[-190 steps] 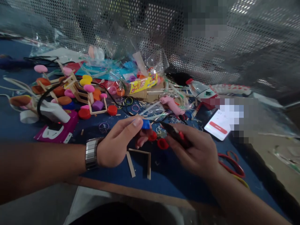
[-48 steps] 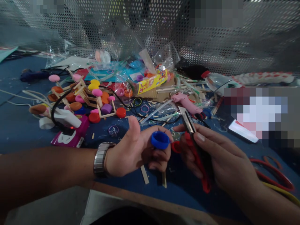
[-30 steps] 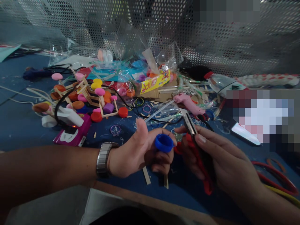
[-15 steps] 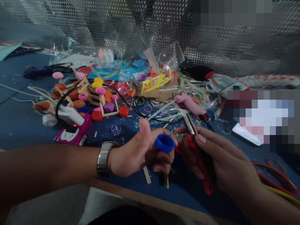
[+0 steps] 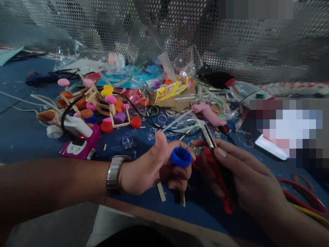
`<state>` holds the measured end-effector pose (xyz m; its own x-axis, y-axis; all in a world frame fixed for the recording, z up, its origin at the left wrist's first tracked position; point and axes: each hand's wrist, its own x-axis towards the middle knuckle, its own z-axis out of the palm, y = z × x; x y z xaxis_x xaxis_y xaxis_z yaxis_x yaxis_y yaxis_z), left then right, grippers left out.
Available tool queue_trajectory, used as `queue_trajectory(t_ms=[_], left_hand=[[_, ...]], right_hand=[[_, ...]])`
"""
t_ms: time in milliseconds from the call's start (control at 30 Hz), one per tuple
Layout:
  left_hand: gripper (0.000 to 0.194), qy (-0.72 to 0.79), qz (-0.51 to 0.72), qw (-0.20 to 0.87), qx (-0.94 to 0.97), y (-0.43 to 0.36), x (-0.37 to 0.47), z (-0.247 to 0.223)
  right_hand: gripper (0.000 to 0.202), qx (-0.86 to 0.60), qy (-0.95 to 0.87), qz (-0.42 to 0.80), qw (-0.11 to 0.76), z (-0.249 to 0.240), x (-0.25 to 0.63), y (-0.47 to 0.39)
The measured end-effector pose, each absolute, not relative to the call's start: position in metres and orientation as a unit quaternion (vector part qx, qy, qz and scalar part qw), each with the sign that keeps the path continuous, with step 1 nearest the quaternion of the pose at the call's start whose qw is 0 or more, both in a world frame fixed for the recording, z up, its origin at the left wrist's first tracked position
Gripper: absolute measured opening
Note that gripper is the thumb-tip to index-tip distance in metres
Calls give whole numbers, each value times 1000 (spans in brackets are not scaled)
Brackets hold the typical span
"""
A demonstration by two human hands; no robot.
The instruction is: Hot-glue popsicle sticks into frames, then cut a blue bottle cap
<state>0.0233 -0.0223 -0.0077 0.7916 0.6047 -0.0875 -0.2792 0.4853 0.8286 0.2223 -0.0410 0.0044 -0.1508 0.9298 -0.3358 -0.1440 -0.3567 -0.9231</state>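
A blue bottle cap (image 5: 182, 162) rests in the curled fingers of my left hand (image 5: 154, 164), its hollow side facing up and the thumb raised clear of it. My right hand (image 5: 246, 171) is closed around a red and black utility knife (image 5: 223, 185). The knife's blade (image 5: 203, 127) is out and points up and away, just to the right of the cap and apart from it. Beyond the blade lies a pink glue gun (image 5: 209, 115) on the blue table.
A wooden stick model with coloured caps (image 5: 102, 106) stands left, behind a magenta power strip (image 5: 82, 145). A clear plastic bottle (image 5: 246, 92) lies back right, near a phone (image 5: 271, 147). Wood offcuts (image 5: 161, 192), a yellow wrapper (image 5: 172, 90) and cables are scattered about. Perforated metal mesh (image 5: 128, 31) rises behind.
Almost nothing differs. The left hand and the blue cap have shifted very slightly to the right; the right hand with the knife stays in place.
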Motion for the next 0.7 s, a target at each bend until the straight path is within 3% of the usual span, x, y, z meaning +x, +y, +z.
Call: queue_trajectory(t_ms=[300, 467, 700], left_hand=[[82, 208, 245, 853, 411, -21, 27, -10], [78, 199, 110, 899, 375, -24, 27, -5], [83, 158, -43, 924, 345, -28, 29, -7]], right_hand=[[31, -462, -403, 681, 401, 1, 227, -39], [32, -415, -479, 650, 420, -1, 229, -38], [31, -367, -495, 695, 370, 9, 222, -37]])
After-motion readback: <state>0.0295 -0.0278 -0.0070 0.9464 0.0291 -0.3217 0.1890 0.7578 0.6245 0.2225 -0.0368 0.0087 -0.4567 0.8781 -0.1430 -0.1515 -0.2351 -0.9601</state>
